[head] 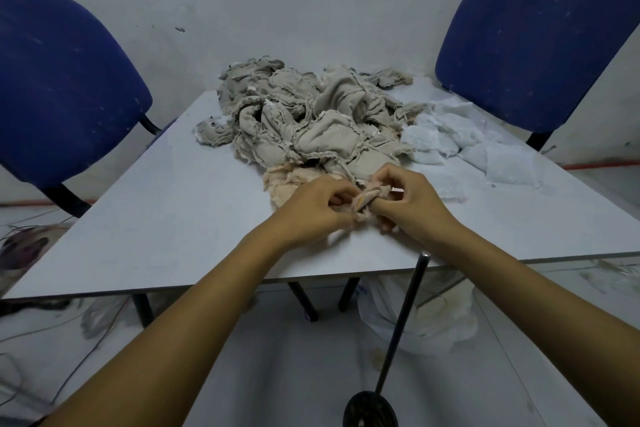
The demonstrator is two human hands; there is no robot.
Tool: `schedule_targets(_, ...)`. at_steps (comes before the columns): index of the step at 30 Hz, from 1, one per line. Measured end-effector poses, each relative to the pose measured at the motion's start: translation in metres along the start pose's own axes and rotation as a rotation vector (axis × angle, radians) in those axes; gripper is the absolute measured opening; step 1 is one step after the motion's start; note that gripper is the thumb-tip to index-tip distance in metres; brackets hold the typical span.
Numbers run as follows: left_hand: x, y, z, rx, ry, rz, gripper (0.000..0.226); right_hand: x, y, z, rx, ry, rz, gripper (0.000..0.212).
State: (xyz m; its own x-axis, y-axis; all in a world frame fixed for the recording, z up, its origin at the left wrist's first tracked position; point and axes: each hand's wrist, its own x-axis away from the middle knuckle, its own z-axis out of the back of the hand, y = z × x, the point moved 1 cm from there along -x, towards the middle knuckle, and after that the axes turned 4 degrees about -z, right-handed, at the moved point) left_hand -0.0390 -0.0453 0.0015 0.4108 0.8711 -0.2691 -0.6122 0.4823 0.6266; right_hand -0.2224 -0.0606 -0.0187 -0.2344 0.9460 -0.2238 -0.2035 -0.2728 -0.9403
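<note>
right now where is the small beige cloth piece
In the head view the cloth piece is central, pinched between the left hand and right hand, just in front of the beige fabric pile.

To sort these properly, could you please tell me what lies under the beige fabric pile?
Under the beige fabric pile, a peach cloth pokes out at its near edge; the rest beneath is covered.

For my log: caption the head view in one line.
Left hand and right hand grip a beige fabric piece before a heap of frayed cloth on a white table.
</note>
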Motion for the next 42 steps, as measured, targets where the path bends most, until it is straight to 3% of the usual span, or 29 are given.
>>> schedule_targets(4, 0.0, 0.003, -0.008, 0.344, 0.016, 0.052, 0.033, -0.001, 0.0, 0.002, -0.073, -0.014, -0.06, 0.023)
schedule_targets(9, -0.002, 0.005, -0.009, 0.229, 0.202, 0.034, 0.014, 0.001, -0.003, 0.002, -0.158, -0.172, -0.028, 0.016)
schedule_targets(16, -0.008, 0.012, -0.013, 0.193, 0.409, 0.022, 0.024, 0.001, -0.003, 0.002, -0.142, -0.225, -0.05, 0.005)
schedule_targets(19, -0.008, 0.012, -0.016, 0.188, 0.435, 0.029, 0.027, 0.0, -0.001, 0.0, -0.066, -0.144, -0.041, 0.014)
schedule_targets(23, -0.007, 0.021, -0.019, 0.179, 0.457, -0.062, 0.032, -0.002, 0.002, 0.001, 0.062, 0.114, -0.001, 0.023)
schedule_targets(27, -0.007, 0.027, -0.023, 0.108, 0.372, -0.202, 0.032, -0.001, 0.003, 0.004, -0.042, 0.207, -0.021, 0.027)
schedule_targets(31, -0.012, 0.021, -0.019, 0.374, 0.317, 0.062, 0.013, 0.002, 0.001, 0.004, -0.114, 0.101, 0.006, 0.025)
schedule_targets(34, -0.014, 0.016, -0.014, 0.486, 0.299, 0.141, 0.008, 0.003, -0.002, 0.002, -0.144, -0.025, 0.029, 0.021)
schedule_targets(36, -0.013, 0.012, -0.007, 0.627, 0.332, 0.178, 0.011, 0.002, -0.002, 0.004, -0.166, -0.058, 0.014, 0.036)
schedule_targets(39, -0.009, 0.011, 0.004, 0.878, 0.195, 0.168, 0.02, 0.001, -0.003, 0.001, 0.104, -0.005, 0.047, 0.048)
schedule_targets(42, -0.005, 0.004, 0.004, 0.386, 0.235, 0.113, 0.012, 0.001, -0.001, -0.012, 0.559, -0.091, 0.221, 0.026)
